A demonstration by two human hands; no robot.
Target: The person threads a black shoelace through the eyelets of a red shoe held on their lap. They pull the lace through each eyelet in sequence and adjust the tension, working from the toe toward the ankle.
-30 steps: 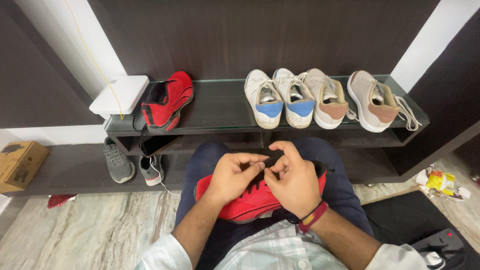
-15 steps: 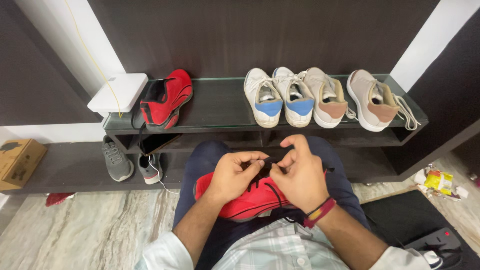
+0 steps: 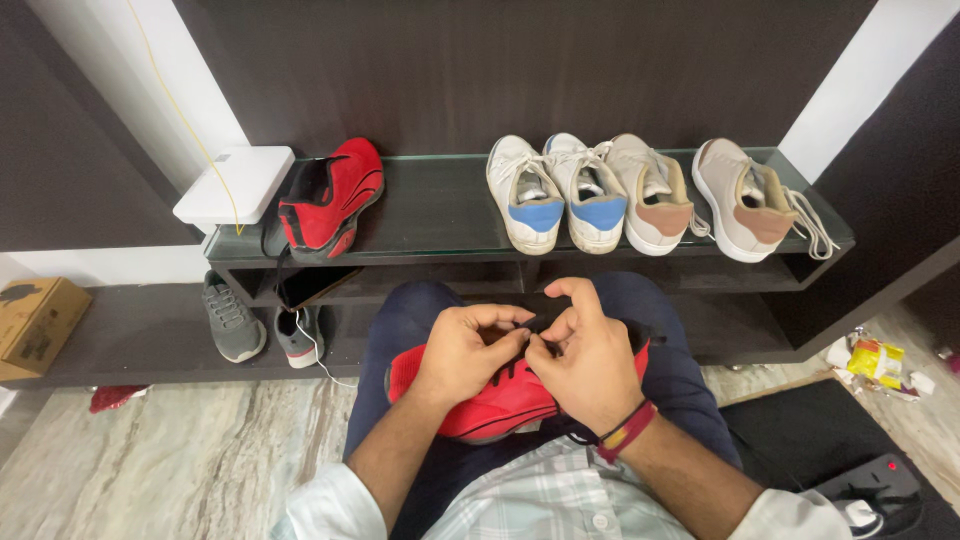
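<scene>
One red shoe (image 3: pixel 500 400), suede-like with a black lace (image 3: pixel 535 325), lies across the person's lap. Left hand (image 3: pixel 465 350) and right hand (image 3: pixel 590 365) meet over it, fingers curled and pinched on the lace; the exact grip is partly hidden, so this appears to be a thumb-and-forefinger pinch on both sides. On the glass-topped dark shelf (image 3: pixel 440 215): one matching red shoe (image 3: pixel 330 200), two white shoes with blue heels (image 3: pixel 560 195), two beige shoes (image 3: pixel 700 200), and one flat white box (image 3: pixel 235 185). Below stand two grey knit shoes (image 3: pixel 260 325). One cardboard box (image 3: pixel 35 320) sits at left
</scene>
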